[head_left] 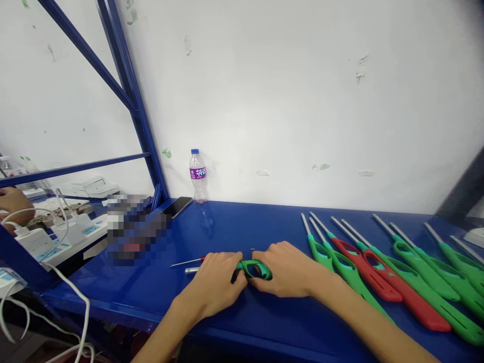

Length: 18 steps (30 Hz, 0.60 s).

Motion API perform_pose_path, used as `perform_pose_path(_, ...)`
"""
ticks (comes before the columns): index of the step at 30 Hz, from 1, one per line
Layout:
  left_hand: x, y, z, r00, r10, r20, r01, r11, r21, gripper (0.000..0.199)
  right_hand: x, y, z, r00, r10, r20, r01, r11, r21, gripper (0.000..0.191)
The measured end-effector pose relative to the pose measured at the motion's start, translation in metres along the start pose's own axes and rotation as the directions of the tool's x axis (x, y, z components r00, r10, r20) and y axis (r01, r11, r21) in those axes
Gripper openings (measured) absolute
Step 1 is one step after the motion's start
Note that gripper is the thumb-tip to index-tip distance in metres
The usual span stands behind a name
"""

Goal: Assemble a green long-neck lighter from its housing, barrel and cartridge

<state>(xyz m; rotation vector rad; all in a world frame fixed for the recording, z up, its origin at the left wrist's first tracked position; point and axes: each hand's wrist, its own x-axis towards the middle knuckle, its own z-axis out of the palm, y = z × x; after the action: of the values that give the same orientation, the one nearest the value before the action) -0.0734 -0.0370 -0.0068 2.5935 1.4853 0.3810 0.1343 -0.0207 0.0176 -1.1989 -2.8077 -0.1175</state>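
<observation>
A green long-necked gas lighter [248, 263] is held between both hands, low over the blue tabletop. My left hand [217, 282] is closed over its neck, and the tip of the metal tube pokes out to the left. At the trigger loop, the fingers of my right hand [283, 272] are closed on the green body; most of the handle is hidden. A screwdriver [187, 262] with a thin shaft and a red end shows behind my left hand; whether the fingers touch it cannot be told. A tiny metal piece [252, 249] lies just beyond the hands.
Several green and red gas lighters [381, 272] lie in a row on the right. A plastic bottle [198, 179] and a phone [177, 206] are by the wall. White cables [86, 302] and power strips [71, 232] sit left, near another person's hand [15, 204]. A blue frame post [138, 116] rises there.
</observation>
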Motion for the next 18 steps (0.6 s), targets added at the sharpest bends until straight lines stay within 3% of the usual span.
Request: perform_pose_path(18, -0.0016, -0.0013, -0.0019, 0.999, 0.038, 0.002, -0.038, 0.999, 0.016, 0.013, -0.0013, 0.0021, -0.0019, 0.999, 0.034, 0.013, -0.034, 0.999, 0.004, 0.032)
